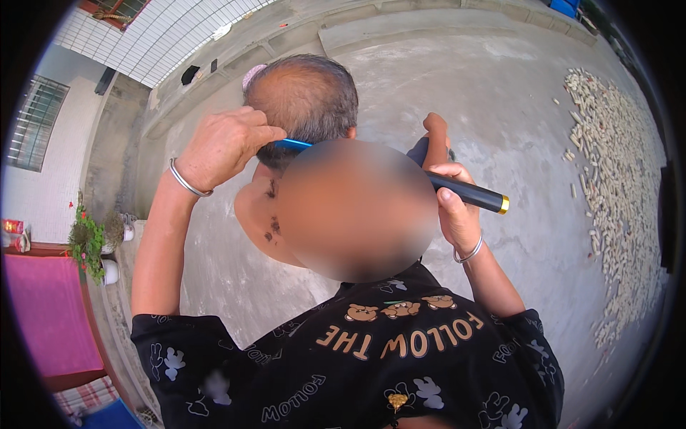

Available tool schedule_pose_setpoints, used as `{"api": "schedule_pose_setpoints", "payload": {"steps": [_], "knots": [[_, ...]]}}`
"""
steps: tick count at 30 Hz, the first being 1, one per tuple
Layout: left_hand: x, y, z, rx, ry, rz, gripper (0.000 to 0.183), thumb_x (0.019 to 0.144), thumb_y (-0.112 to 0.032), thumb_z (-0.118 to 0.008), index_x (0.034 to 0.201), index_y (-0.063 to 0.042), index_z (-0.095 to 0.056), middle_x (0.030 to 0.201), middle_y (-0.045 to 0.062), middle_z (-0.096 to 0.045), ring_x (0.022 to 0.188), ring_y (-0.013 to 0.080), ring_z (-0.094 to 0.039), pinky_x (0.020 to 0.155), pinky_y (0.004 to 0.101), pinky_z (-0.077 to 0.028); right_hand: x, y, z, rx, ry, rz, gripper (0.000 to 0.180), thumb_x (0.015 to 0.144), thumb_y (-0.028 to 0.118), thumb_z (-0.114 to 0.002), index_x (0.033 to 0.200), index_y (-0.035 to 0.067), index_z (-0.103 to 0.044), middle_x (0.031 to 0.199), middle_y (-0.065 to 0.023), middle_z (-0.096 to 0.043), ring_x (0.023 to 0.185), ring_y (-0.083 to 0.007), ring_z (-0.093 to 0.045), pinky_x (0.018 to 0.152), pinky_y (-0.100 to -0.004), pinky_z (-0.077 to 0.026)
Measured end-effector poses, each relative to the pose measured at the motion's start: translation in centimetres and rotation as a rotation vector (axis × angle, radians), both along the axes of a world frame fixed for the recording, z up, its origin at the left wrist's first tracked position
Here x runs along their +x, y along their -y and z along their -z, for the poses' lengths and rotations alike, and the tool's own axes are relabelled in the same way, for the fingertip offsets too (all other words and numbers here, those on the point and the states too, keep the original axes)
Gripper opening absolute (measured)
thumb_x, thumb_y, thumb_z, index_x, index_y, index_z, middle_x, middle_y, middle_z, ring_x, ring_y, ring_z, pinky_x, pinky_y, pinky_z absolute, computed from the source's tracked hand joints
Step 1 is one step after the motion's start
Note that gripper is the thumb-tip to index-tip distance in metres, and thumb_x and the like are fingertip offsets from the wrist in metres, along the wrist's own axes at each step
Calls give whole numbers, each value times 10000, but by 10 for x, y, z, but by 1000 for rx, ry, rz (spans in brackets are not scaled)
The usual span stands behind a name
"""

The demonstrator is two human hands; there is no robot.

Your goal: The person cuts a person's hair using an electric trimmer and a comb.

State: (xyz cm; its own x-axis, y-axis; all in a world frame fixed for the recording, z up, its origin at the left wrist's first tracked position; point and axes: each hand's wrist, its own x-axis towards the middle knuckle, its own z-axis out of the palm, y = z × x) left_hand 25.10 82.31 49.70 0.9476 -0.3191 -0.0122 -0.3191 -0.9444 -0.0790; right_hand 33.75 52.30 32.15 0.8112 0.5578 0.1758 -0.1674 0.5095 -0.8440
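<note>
In front of me a seated person with short, thinning grey hair (300, 91) has a bare shoulder (262, 214). Dark hair clippings (274, 225) lie on that shoulder. My left hand (228, 142) pinches the end of a blue comb (293, 143), which lies against the hair at the back of the head. My right hand (458, 206) is wrapped around a black cylindrical handle with a gold end cap (474, 195), which looks like a hair clipper. A blurred oval hides the handle's other end, the rest of the comb and part of the seated person.
Whitish cobs, apparently corn, (611, 187) are spread over the concrete floor (509, 107) on the right. Potted flowering plants (88, 241) and a pink cloth (51, 316) are at the left. A low concrete ledge (236, 69) runs along the tiled wall (161, 32).
</note>
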Motion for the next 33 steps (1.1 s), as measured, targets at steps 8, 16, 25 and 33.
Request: {"api": "schedule_pose_setpoints", "payload": {"steps": [8,16,25,33], "knots": [[-61,-12,60,-447,253,27,371,753,84,-548,1080,-74,-628,889,97,-556,805,259,-532,691,328,-438,-67,-17,8,66,57,203,356,834,188,-635,1126,22,-517,988,-146,-595,744,-175,-592,719,-315,-491],[-69,-12,117,-145,302,103,361,721,-3,-605,1065,-110,-634,880,77,-526,814,251,-541,653,347,-451,-104,-24,14,27,18,216,455,813,180,-668,1215,81,-479,962,-143,-609,882,-251,-604,885,-400,-450],[-52,-4,110,-196,416,-69,318,753,-13,-588,1051,-113,-637,876,75,-523,759,245,-569,577,348,-470,-63,-22,10,-30,21,128,460,859,376,-564,1140,16,-514,1089,-145,-587,1023,-229,-567,938,-376,-416],[-37,0,90,-150,431,-139,314,726,-2,-589,1023,-88,-639,874,76,-534,795,248,-573,635,344,-493,1,-30,2,-132,60,104,348,845,210,-612,1093,-7,-499,996,-150,-602,900,-232,-631,830,-360,-534]]}}
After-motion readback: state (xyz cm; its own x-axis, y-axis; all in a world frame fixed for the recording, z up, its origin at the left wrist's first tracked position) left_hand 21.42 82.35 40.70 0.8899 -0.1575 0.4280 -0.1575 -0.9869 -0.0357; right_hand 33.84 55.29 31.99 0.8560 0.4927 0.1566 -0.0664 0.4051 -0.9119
